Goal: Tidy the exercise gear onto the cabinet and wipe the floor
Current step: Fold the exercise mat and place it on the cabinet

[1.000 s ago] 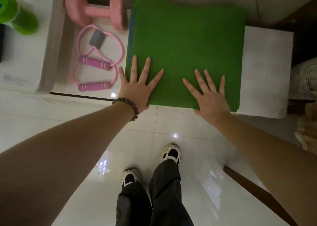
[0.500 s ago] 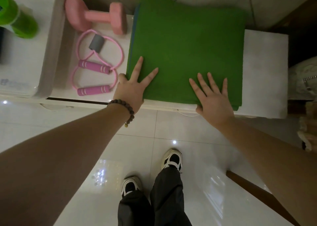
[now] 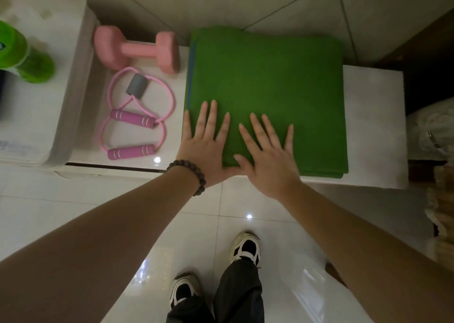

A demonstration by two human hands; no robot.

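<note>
White cabinet point(image 3: 373, 126): flat hands point(image 3: 204, 146) press folded fuzzy mat point(image 3: 267, 77).

Dim light. Glossy white tile floor point(image 3: 73, 207) with bright point glints. Low white cabinet point(image 3: 373, 126) against pale tiled wall point(image 3: 270, 1). Taller white unit point(image 3: 41, 101) at left. Dark wood point(image 3: 427, 52) at right.

Dark bead bracelet point(image 3: 190, 174), black trousers point(image 3: 237, 295), black-and-white sneakers point(image 3: 246, 247)
</note>
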